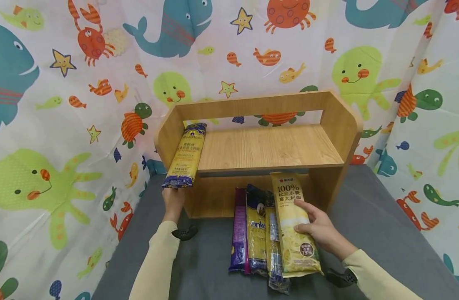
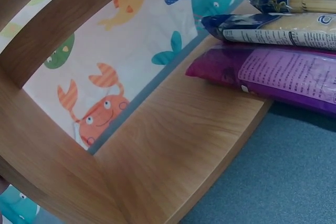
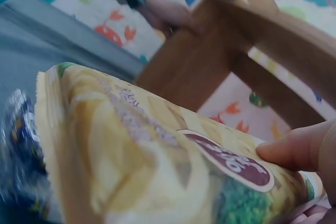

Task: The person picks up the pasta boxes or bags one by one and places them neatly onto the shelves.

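My right hand (image 1: pixel 321 229) grips a pale yellow pasta pack (image 1: pixel 289 208) by its right edge. The thumb (image 3: pixel 294 150) presses its printed face, with other fingers underneath in the right wrist view. At the wooden shelf's (image 1: pixel 267 146) left end, my left hand (image 1: pixel 173 204) reaches up to the side panel. Its fingers are mostly hidden behind the lower end of a yellow and blue spaghetti pack (image 1: pixel 186 156), so I cannot tell how they are curled. That pack leans in the upper compartment, its lower end jutting past the front edge.
Left of the held pack lie a purple pack (image 1: pixel 238 233), a blue and yellow pack (image 1: pixel 257 233) and a narrow clear-wrapped pack (image 1: pixel 273 237), their far ends on the lower board (image 2: pixel 178 114). A grey tabletop (image 1: pixel 210 258) spreads around. Behind hangs a sea-animal curtain (image 1: pixel 229 46).
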Demonstrator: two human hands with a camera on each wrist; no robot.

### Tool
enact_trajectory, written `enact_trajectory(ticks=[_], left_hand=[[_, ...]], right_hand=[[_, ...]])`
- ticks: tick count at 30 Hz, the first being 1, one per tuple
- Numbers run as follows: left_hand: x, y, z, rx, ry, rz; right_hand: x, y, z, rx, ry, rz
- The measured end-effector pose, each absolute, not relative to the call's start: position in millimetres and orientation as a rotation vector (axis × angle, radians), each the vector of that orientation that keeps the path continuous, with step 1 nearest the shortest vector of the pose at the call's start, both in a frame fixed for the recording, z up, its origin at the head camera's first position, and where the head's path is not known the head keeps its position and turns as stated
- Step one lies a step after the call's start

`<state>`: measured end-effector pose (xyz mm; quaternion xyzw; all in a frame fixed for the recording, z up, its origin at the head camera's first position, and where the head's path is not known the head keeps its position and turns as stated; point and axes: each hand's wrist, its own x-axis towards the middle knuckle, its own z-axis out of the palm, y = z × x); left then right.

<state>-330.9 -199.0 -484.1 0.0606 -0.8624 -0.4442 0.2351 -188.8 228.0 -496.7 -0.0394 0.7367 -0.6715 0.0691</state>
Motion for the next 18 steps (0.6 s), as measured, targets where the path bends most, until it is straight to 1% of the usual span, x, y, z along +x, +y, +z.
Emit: enact_trajectory(ticks=[5, 11, 18], left_hand=[[-332.1, -198.7, -481.3, 0.154, -2.349, -1.248], [-330.9, -198.2, -479.6, 0.206, -2.364, -1.273], [-330.1, -199.6, -482.6, 0.212, -2.357, -1.301]], right_hand=[[-183.2, 216.2, -480.6, -0.146, 2.155, -2.051], [-175.2, 201.2, -464.5, -0.176, 2.043, -2.07], [-165.8, 183.9, -448.5, -0.259, 1.902, -2.071]])
